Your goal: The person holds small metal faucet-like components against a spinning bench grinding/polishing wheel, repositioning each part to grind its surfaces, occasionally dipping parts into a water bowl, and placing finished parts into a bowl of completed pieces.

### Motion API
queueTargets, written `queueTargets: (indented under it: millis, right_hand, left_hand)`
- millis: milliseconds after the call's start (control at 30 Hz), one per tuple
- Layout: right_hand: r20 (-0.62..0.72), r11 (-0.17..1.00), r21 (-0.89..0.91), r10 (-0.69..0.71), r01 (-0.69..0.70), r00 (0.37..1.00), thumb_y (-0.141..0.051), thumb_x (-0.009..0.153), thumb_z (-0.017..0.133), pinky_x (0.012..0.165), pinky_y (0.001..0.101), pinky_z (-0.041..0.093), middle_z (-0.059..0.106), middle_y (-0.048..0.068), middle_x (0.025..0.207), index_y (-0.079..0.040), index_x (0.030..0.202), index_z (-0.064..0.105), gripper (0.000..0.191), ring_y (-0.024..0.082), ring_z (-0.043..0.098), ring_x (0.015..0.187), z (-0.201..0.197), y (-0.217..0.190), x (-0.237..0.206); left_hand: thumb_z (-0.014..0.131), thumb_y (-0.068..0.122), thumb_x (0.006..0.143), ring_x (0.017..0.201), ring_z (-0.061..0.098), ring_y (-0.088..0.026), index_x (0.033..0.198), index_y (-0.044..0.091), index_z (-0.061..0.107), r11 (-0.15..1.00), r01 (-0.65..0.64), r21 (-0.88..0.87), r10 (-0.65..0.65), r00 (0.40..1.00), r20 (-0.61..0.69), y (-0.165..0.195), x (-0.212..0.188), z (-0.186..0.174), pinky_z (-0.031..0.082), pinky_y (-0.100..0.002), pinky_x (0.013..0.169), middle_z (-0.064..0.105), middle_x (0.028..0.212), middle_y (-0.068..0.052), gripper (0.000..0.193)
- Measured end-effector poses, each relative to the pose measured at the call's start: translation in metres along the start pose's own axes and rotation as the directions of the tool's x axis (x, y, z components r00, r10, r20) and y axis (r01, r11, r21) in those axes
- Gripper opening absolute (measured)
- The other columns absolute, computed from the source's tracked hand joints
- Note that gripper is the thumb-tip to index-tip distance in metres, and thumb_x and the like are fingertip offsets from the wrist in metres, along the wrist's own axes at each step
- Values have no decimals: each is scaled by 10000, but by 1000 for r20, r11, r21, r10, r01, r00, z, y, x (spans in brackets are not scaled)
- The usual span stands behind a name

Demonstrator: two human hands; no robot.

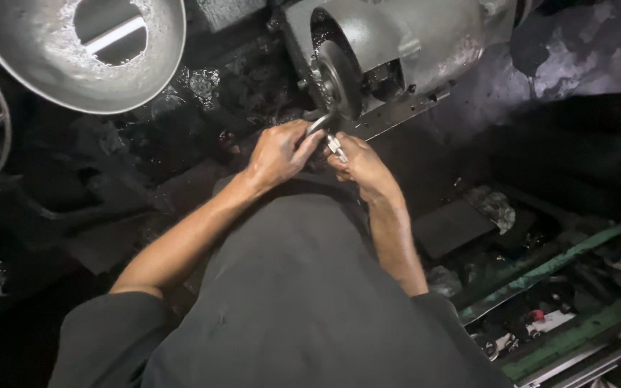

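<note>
While both hands meet in front of the grinding wheel, the head view (the only one) gives these lines:

Left hand: the left hand (278, 152) is clenched around a curved metal piece (317, 123), its fingers folded over the near end.

Right hand: the right hand (362, 167) pinches a small shiny metal part (336, 147) between thumb and fingertips, closed on it.

Where the held things lie: both sit just below the grinding wheel (338, 80), the curved piece reaching up from the left fingers to the wheel's lower rim (touching or only just short, I cannot tell).

Long axis: the curved piece runs from lower left to upper right, away from the body; the shiny part lies slanted, up-left to down-right, between the two hands.

Nearer hand: the left hand is closer to the wheel; the right sits just beside and a little lower.

Edges: the grey motor housing (404, 39) stands right behind the wheel, with a pale metal bracket (397, 113) jutting out just right of the hands.

Open room: dark greasy floor (145, 144) lies to the left; a big metal bowl (80, 65) is well apart at upper left, and green rails (555, 266) run well off to the right.
</note>
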State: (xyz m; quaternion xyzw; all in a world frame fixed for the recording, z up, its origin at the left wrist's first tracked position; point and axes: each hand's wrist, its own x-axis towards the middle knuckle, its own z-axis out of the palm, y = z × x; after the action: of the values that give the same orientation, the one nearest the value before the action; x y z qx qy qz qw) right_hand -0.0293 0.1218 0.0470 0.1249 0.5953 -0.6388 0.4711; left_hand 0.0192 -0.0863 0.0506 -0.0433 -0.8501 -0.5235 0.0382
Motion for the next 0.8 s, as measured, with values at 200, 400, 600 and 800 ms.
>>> queueTargets:
  millis: [200,400,600,800]
  right_hand:
    - [90,991,137,-14,2,996,-318,1127,353,439,248,264,395,-56,565,-82,900,522,369,60,288,442,-6,-2,-5]
    - [16,973,-223,-52,54,999,-418,1128,366,436,267,334,542,7,586,-44,863,561,499,92,406,445,-12,-12,-62]
    - [-23,708,-625,-438,329,898,-283,1068,570,647,239,517,699,65,922,15,1155,648,321,83,616,781,-20,-14,-88]
    - [-386,861,-281,-507,425,771,-125,977,714,685,250,518,706,26,1008,-1,1191,679,250,84,627,858,-1,20,-67]
  left_hand:
    - [671,310,982,686,650,-398,811,18,686,979,-103,176,84,990,111,10,29,-6,514,-489,608,674,762,-190,338]
    - [677,308,994,658,643,-349,924,28,731,983,-173,-54,180,964,196,14,34,-1,508,-434,587,669,765,-171,293]
    - [624,414,1061,631,417,-98,1044,62,756,858,422,-293,-200,799,567,12,20,16,356,-315,555,483,693,8,376]
    - [639,396,978,1129,608,-112,1399,107,459,161,752,-640,-160,659,735,3,2,43,528,-339,949,611,1250,6,542]
